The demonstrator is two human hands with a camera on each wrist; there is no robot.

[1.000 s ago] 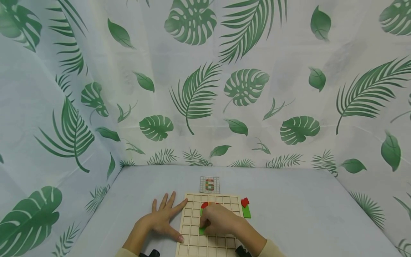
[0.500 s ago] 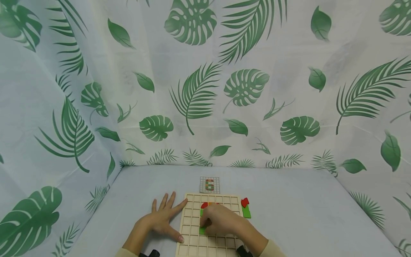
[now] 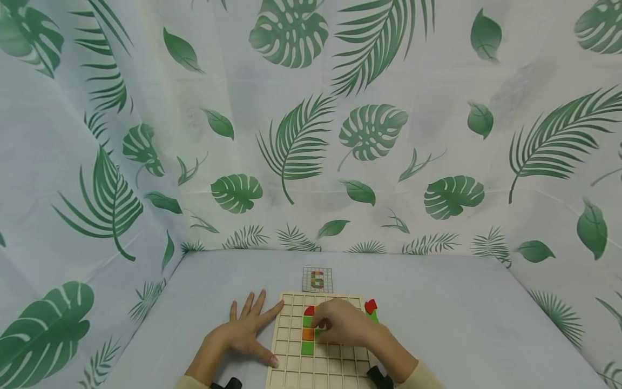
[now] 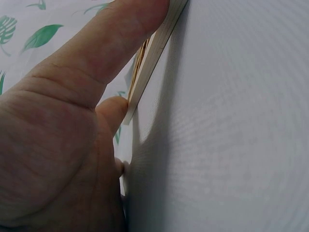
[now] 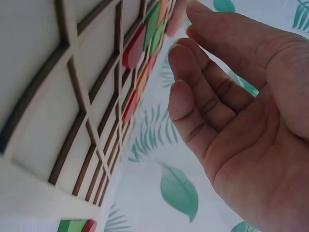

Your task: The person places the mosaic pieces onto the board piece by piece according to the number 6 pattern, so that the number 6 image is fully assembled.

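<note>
A wooden grid board [image 3: 291,364] lies before me, with a column of red [image 3: 309,310], green [image 3: 308,322], orange [image 3: 308,334] and green [image 3: 308,348] tiles set in its cells. My left hand [image 3: 245,330] is spread flat at the board's left side, its thumb and forefinger touching the edge. Over the tiles hovers my right hand [image 3: 342,323], hiding part of the board. In the right wrist view its fingers [image 5: 186,99] are loosely bent, apart from the board, and I see nothing held. A rounded red tile [image 5: 134,48] shows there among green and orange ones.
Behind the board lies a small gridded card [image 3: 318,280] printed with a coloured 6-like figure. Loose red pieces [image 3: 371,306] and a green piece [image 3: 374,317] lie at the board's right edge. A leaf-patterned cloth [image 3: 301,221] rises behind the table.
My right hand has moved slightly up and to the right, uncovering the orange tile and more of the green ones. My left hand and the board have stayed put.
</note>
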